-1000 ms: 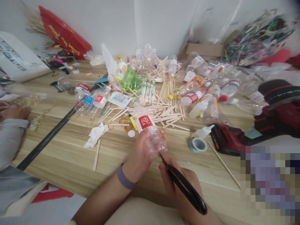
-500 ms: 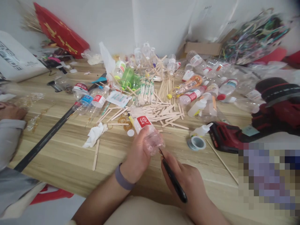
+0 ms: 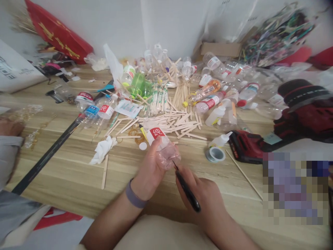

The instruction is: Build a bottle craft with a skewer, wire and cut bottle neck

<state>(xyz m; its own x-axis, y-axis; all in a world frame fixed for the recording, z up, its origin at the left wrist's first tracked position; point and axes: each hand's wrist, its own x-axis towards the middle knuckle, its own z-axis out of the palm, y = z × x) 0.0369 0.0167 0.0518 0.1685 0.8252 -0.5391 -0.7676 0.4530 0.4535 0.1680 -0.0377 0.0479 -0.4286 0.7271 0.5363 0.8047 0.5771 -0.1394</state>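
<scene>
My left hand [image 3: 151, 166] is closed round a clear plastic bottle [image 3: 162, 144] with a red label, held above the wooden table [image 3: 78, 173]. A purple band sits on that wrist. My right hand [image 3: 201, 194] grips black-handled scissors [image 3: 186, 187], whose tips touch the bottle's base end. A white bottle cap [image 3: 143, 146] lies just left of the bottle, beside several rubber bands [image 3: 135, 133].
A heap of wooden sticks [image 3: 177, 121] and empty bottles [image 3: 213, 100] fills the table's middle and back. A red power tool [image 3: 246, 146], a tape roll [image 3: 215, 154] and a glue bottle [image 3: 221, 140] lie to the right. A crumpled tissue [image 3: 102, 149] and a black rod [image 3: 44, 159] lie left. Another person's sleeve [image 3: 7, 152] shows at far left.
The scissors have turned edge-on in my right hand, the handles now looking narrower. Both hands and the bottle sit slightly higher and more to the left in the view.
</scene>
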